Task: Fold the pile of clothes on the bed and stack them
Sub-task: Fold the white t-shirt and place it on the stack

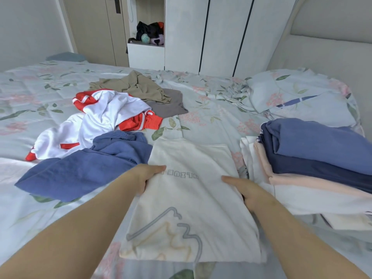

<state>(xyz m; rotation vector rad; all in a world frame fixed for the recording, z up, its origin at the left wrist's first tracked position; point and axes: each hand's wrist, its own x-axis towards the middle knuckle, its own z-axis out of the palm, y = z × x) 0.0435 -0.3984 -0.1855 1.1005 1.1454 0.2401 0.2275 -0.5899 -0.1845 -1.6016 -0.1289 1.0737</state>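
A white printed T-shirt [189,200], folded into a long strip, lies on the bed in front of me. My left hand [144,177] grips its left edge, thumb on top and fingers tucked under the cloth. Its right edge is held the same way by my right hand [244,191]. To the right stands a stack of folded clothes [314,158] with a blue garment on top, then navy, pink and white layers. Unfolded on the left lie a blue garment [84,168], a white and red jacket [104,119], and beige [136,87] and grey [169,106] pieces.
The floral bedspread [213,113] covers the bed. A floral pillow [298,95] lies at the back right against the padded headboard [330,51]. White wardrobe doors [221,33] and a niche holding a dark plush toy [151,33] stand behind the bed.
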